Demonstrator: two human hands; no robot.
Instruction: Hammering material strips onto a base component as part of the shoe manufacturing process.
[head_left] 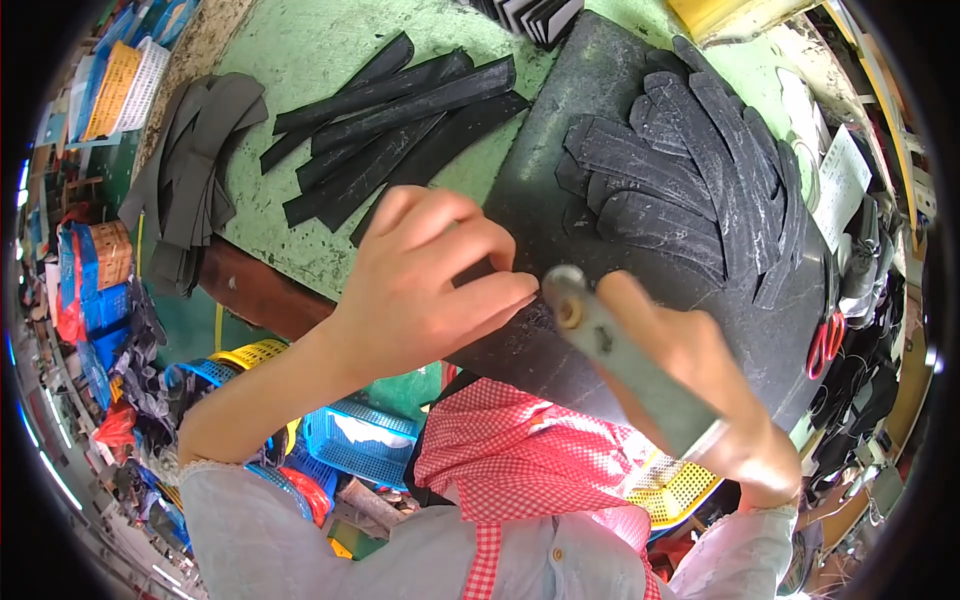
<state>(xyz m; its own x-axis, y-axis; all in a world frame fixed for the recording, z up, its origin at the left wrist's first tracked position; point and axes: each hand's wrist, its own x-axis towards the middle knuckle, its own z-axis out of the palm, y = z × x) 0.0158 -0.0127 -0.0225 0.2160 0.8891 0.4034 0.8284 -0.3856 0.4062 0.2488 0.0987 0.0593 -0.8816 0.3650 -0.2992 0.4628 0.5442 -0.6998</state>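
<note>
your left hand (425,285) sits fingers pressed flat, bearing down on the dark round cutting board (560,150), fingertips just beside the tip of the grey metal tool (625,360). your right hand (700,390) is wrapped tight round that tool's handle, and its blunt rounded end meets the board right at your left fingertips. fanned dark curved leather pieces (680,170) lie on the board beyond the tool. long black strips (390,130) lie left of the board. a white paper label (840,185) sits off the board's right edge, red-handled scissors (825,340) below it.
</note>
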